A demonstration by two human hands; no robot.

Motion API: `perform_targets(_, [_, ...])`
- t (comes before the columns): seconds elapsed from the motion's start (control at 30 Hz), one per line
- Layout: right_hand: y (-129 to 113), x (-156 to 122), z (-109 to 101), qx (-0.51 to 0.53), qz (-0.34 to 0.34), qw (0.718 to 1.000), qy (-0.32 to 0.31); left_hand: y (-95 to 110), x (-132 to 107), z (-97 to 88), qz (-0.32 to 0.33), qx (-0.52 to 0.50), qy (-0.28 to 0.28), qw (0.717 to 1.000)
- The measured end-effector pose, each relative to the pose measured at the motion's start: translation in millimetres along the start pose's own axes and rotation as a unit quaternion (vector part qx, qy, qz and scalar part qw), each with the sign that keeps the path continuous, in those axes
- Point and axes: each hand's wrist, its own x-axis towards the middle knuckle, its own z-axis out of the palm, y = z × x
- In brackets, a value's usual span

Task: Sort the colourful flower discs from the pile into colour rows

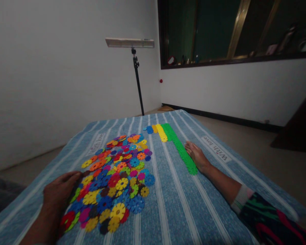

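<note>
The left hand point(60, 190) comes from the near left corner with its wrist bare, the back of the hand turned upward and the fingers stretched forward, close together. Its fingertips are at the left edge of a wide heap of coloured discs point(114, 178), just beside a dark brown disc point(86, 173); whether they grip it, I cannot tell. The heap spreads to the right of this hand, both farther and nearer than the fingertips.

The right hand point(197, 156) lies low on the striped cloth point(174, 217) of the surface, its forearm reaching in from the near right in a patterned sleeve point(265, 211). Its fingers are together and slightly bent, pointing away and leftward (if anything is under the palm, I cannot tell). Directly left of this hand runs a long green row point(181, 149) of discs, just beside the fingers. Beyond the fingertips and more to the left are a yellow row point(161, 132), a short orange row point(154, 129) and a blue row point(149, 129).
</note>
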Motion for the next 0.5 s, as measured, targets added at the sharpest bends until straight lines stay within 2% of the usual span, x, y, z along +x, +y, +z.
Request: perform_targets(0.5, [4.1,4.8,-2.7,0.006,0.005,1.0,-0.01,-0.3,3.0,0.6,0.002,-0.011,0.011,1.0])
